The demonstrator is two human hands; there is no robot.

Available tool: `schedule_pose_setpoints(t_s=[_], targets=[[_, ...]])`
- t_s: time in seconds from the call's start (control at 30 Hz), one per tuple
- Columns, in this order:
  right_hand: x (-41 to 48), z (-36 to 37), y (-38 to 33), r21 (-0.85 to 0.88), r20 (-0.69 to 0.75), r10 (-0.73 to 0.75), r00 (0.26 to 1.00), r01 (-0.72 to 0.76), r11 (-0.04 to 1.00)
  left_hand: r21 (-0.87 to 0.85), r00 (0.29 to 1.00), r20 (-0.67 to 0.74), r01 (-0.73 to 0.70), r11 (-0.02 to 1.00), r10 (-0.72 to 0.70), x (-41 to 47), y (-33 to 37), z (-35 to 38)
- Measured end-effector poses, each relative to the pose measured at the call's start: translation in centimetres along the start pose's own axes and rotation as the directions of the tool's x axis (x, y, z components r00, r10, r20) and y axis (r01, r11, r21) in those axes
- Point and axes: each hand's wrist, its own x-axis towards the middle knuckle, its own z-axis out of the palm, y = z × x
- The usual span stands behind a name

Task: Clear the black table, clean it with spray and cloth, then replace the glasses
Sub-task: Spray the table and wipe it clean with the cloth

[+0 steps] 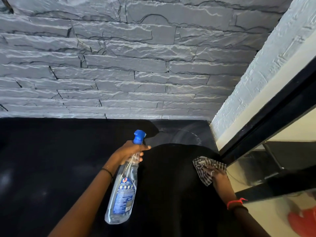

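As left hand grips, bottle tilts.

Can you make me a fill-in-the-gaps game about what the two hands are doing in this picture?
1. The left hand grips a spray bottle whose nozzle is ____.
2. The right hand presses a checked ____ on the black table.
3. The thin band on the left wrist is ____.

Missing words: blue; cloth; black.
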Motion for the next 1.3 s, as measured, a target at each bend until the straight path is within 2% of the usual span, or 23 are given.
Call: schedule_pose_setpoints(t_s=[0.03,0.17,0.37,0.57,0.83,1.03,1.17,1.3], targets=[[0.5,-0.3,-0.2,0.025,-0.024,-0.01,1.0,0.01,1.0,0.006,1.0,0.01,0.0,1.0,0.0,0.3,0.1,0.2],[1.6,0.7,-0.3,0.096,0.077,0.062,0.995,-0.069,0.993,0.063,0.998,0.055,0.0,0.998,-0.003,1.3,0.9,2.1],[1.5,1.6,0.3,0.046,0.093,0.136,0.986,-0.141,0.989,0.178,0.999,0.051,-0.024,0.984,0.015,2.8,3.3,6.2],[1.6,2.3,0.5,0.01,0.064,0.118,0.991,-0.119,0.993,0.204,0.976,0.169,-0.174,0.963,0.14,3.3,6.6,11.1],[1.4,1.6,0.2,-0.014,0.107,0.135,0.985,-0.135,0.991,0.172,0.955,0.113,-0.292,0.941,0.276,4.3,9.4,15.8],[1.6,2.4,1.3,0.016,0.123,0.118,0.985,-0.121,0.993,0.108,0.965,0.011,-0.263,0.959,0.263,4.1,7.6,12.1],[2.8,2.3,2.0,0.056,0.086,0.071,0.994,-0.076,0.996,0.071,0.978,0.143,-0.164,0.984,0.153,2.3,5.4,8.8],[4.5,1.9,1.6,0.057,0.059,0.077,0.995,-0.081,0.995,0.06,0.955,0.256,-0.172,0.983,0.151,2.0,4.3,10.4]])
